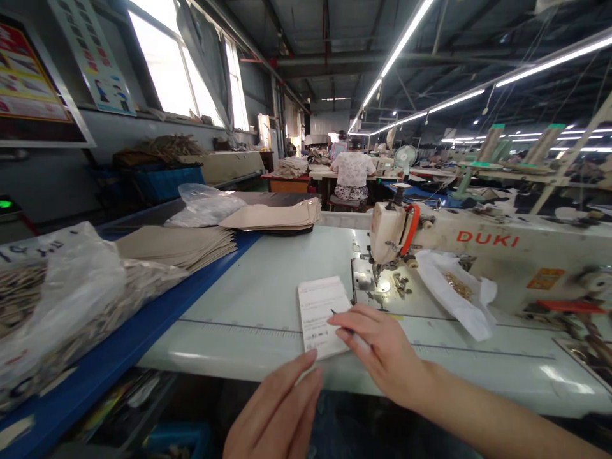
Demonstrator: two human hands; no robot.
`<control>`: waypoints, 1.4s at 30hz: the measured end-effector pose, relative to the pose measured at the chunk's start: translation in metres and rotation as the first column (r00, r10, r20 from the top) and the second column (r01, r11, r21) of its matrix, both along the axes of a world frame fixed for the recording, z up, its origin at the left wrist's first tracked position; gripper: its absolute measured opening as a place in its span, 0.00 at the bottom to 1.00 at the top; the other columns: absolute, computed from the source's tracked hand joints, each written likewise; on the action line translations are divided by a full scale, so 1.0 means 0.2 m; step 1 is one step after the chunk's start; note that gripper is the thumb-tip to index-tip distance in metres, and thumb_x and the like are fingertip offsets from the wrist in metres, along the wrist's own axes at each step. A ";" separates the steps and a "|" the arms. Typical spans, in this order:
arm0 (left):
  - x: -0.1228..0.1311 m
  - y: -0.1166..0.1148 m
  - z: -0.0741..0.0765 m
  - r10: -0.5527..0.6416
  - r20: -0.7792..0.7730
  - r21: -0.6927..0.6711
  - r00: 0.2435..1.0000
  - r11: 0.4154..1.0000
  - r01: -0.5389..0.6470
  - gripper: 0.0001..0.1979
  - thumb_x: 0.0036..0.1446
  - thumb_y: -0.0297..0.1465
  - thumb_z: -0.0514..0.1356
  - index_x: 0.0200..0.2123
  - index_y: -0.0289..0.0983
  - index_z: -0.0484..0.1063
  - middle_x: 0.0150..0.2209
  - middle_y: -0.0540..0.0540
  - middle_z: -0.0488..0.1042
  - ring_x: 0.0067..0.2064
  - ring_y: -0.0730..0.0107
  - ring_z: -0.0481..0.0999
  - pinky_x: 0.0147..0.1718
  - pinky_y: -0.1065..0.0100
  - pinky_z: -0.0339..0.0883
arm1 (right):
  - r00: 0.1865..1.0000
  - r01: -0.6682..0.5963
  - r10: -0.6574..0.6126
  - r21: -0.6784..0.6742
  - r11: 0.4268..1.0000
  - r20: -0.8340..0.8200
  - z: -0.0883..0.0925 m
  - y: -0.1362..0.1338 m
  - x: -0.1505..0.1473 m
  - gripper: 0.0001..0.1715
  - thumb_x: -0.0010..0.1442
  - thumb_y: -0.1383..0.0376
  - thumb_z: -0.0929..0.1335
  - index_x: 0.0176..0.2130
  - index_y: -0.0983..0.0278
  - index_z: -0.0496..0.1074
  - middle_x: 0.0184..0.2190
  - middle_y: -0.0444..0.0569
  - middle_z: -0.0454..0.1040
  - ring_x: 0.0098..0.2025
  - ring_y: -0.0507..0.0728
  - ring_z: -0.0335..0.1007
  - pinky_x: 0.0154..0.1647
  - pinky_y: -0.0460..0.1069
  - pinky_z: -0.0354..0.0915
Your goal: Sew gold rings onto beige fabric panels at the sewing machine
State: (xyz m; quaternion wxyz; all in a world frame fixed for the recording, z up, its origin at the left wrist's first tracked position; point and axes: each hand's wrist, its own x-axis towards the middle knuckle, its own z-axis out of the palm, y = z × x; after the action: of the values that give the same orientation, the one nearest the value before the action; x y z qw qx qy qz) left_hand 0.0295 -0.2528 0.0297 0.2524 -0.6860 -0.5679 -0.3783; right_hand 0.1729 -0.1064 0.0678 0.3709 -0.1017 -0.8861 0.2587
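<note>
A small white paper slip (319,306) with printed lines lies on the pale sewing table (268,287) in front of the machine's needle. My right hand (377,347) rests on the slip's lower right corner, fingers closed round a thin pen whose dark tip touches the paper. Near the table's front edge my left hand (277,411) hovers just below the slip, fingers straight and together, holding nothing.
A white DUKI sewing machine (478,245) stands to the right, with a white bag of small metal parts (456,290) by it. Stacks of beige fabric pieces (182,245) and plastic bags (62,299) fill the blue shelf at left. A seated person (352,175) works far ahead.
</note>
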 end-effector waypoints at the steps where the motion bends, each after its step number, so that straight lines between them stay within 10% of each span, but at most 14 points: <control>1: -0.02 0.03 -0.03 -0.004 0.020 -0.007 1.000 1.000 0.004 0.11 0.61 0.26 0.53 0.45 0.36 0.71 0.46 0.42 0.76 0.46 0.67 0.76 0.46 0.69 0.72 | 0.999 0.005 -0.013 -0.168 0.986 -0.044 -0.01 0.01 -0.01 0.14 0.66 0.62 0.60 0.43 0.63 0.72 0.34 0.50 0.73 0.36 0.54 0.68 0.37 0.48 0.63; 5: -0.08 0.14 -0.14 -0.044 -0.065 -0.055 0.997 0.998 0.040 0.12 0.62 0.23 0.51 0.43 0.34 0.73 0.42 0.42 0.76 0.46 0.67 0.75 0.48 0.67 0.71 | 0.991 -0.089 -0.005 -0.696 0.713 -0.132 -0.10 0.06 -0.11 0.21 0.63 0.51 0.61 0.38 0.64 0.72 0.29 0.48 0.74 0.31 0.52 0.71 0.35 0.48 0.66; 9: -0.09 0.19 -0.19 -0.056 -0.106 -0.106 0.993 0.993 0.044 0.13 0.63 0.24 0.48 0.41 0.33 0.73 0.40 0.42 0.76 0.43 0.67 0.75 0.46 0.66 0.73 | 0.997 -0.065 -0.005 -0.838 0.542 -0.080 -0.20 0.13 -0.18 0.22 0.51 0.48 0.70 0.30 0.64 0.68 0.21 0.43 0.70 0.25 0.52 0.68 0.29 0.47 0.64; 15: -0.07 0.26 -0.16 -0.027 -0.038 -0.113 0.999 0.993 0.023 0.13 0.63 0.24 0.48 0.41 0.34 0.72 0.37 0.43 0.75 0.41 0.66 0.74 0.43 0.64 0.73 | 0.997 -0.021 -0.042 -0.760 0.649 -0.063 -0.22 0.18 -0.17 0.15 0.47 0.62 0.71 0.23 0.63 0.60 0.19 0.37 0.59 0.22 0.48 0.53 0.22 0.43 0.51; 26: -0.05 0.18 -0.28 0.154 -0.163 -0.069 0.975 0.984 -0.167 0.15 0.62 0.31 0.50 0.46 0.36 0.73 0.43 0.40 0.74 0.45 0.62 0.74 0.40 0.66 0.72 | 0.997 -0.069 0.059 -0.748 0.660 -0.039 -0.23 0.16 -0.14 0.09 0.50 0.65 0.69 0.26 0.64 0.64 0.23 0.41 0.65 0.25 0.49 0.59 0.26 0.44 0.56; 42: -0.02 0.23 -0.26 0.224 -0.169 -0.062 0.960 0.969 -0.238 0.14 0.61 0.33 0.50 0.44 0.40 0.73 0.37 0.43 0.74 0.39 0.62 0.71 0.37 0.64 0.66 | 0.996 0.049 0.014 -0.659 0.750 0.090 -0.24 0.14 -0.12 0.07 0.51 0.72 0.65 0.25 0.64 0.62 0.22 0.40 0.64 0.25 0.49 0.58 0.24 0.43 0.55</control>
State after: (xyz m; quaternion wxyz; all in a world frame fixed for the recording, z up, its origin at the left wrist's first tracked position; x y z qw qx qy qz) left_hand 0.0256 -0.2060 -0.0232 0.3115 -0.6531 -0.6369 -0.2661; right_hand 0.1487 -0.0793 0.0197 0.2736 -0.2457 -0.7521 0.5469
